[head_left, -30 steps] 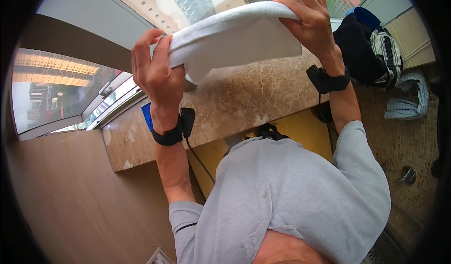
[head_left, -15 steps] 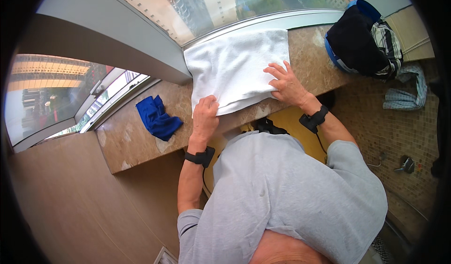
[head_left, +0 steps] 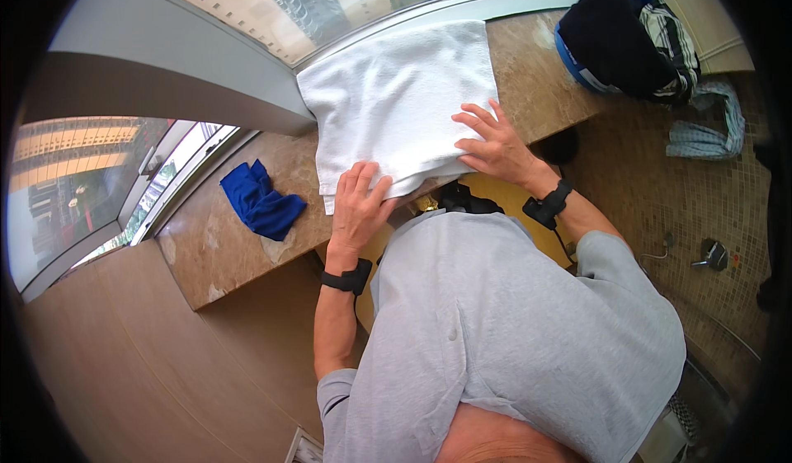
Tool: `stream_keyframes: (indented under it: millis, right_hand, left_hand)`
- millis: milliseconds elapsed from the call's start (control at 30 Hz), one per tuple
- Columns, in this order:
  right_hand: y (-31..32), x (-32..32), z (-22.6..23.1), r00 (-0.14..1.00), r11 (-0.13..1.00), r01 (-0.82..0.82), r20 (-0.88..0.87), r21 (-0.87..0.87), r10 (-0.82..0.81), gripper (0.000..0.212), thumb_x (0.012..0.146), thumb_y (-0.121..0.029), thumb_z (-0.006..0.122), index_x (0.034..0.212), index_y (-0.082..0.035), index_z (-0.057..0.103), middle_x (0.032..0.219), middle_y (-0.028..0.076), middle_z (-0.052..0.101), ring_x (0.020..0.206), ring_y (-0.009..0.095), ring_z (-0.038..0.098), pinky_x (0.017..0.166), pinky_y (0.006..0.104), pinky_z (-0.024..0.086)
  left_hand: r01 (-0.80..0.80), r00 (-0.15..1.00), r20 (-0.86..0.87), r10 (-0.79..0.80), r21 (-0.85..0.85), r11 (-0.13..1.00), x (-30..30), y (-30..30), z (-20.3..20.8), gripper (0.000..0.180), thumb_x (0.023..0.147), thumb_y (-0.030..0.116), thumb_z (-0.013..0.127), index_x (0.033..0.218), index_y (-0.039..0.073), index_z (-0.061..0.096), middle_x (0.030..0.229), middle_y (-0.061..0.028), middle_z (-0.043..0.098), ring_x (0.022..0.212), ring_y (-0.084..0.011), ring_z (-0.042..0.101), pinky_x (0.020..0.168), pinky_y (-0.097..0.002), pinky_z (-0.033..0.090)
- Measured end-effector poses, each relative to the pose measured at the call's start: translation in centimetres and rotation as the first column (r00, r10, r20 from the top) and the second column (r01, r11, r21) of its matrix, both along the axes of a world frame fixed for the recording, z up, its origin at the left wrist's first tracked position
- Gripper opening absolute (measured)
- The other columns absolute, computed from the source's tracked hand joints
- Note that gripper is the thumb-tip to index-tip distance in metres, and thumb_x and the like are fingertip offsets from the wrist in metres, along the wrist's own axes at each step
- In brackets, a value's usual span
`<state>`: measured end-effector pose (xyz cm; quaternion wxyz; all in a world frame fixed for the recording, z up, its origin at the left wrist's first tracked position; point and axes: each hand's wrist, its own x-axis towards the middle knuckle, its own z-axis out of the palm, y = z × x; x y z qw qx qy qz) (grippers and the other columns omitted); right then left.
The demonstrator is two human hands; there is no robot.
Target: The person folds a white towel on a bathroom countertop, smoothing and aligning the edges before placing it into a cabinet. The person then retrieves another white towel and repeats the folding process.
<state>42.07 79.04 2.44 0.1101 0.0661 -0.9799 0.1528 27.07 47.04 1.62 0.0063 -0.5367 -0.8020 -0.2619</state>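
In the head view, a folded white towel (head_left: 396, 104) is spread on the marble tabletop (head_left: 239, 240) by the window. Its near edge is pressed by the left hand (head_left: 359, 203) and right hand (head_left: 491, 145), both grips flat with fingers apart, nothing clamped. A blue cloth (head_left: 260, 202) is seen left.

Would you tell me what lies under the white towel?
The white towel lies on the brown stone ledge, with both hands pressing its near edge. Anything beneath the cloth is hidden.

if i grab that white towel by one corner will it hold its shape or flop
The towel would probably flop: it is soft cloth, folded flat on the ledge under both hands. Its layers would likely fall open. It looks thick, so perhaps weighty for cloth.
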Motion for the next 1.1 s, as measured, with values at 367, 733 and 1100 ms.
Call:
stream_keyframes:
  millis: [367,733,1100]
  right_hand:
    - [-1.1,2.4,-0.1,0.998,0.997,0.008,-0.056,-0.071,-0.012,0.023,0.087,-0.024,0.087,0.104,-0.012,0.078,0.153,0.011,0.060,0.155,0.032,0.047,0.129,0.0663,0.030]
    - [-2.4,2.0,-0.9,0.999,1.000,-0.010,-0.046,0.029,0.011,0.018,0.086,-0.022,0.085,0.088,-0.006,0.077,0.154,0.012,0.059,0.154,0.031,0.048,0.129,0.0645,0.031]
    - [-3.9,1.6,-0.4,0.998,0.999,-0.018,-0.068,-0.027,0.016,0.027,0.084,-0.024,0.086,0.103,-0.008,0.076,0.150,0.011,0.061,0.149,0.031,0.052,0.127,0.0627,0.034]
  left_hand:
    - [0.031,0.995,-0.093,-0.036,-0.051,0.998,0.4,1.3,-0.6,0.036,0.087,0.023,0.089,0.114,0.009,0.071,0.121,-0.0088,0.066,0.119,-0.0316,0.063,0.113,-0.0587,0.043]
    - [0.110,0.988,-0.111,-0.111,-0.019,0.994,-0.3,3.0,-0.7,0.018,0.092,0.012,0.080,0.103,0.008,0.067,0.111,-0.0088,0.063,0.103,-0.0292,0.063,0.103,-0.0494,0.050]
    - [0.106,0.988,-0.120,-0.100,0.046,0.993,0.0,3.2,-0.6,0.013,0.090,0.000,0.070,0.100,0.000,0.064,0.112,-0.0132,0.065,0.106,-0.0332,0.064,0.099,-0.0472,0.052]
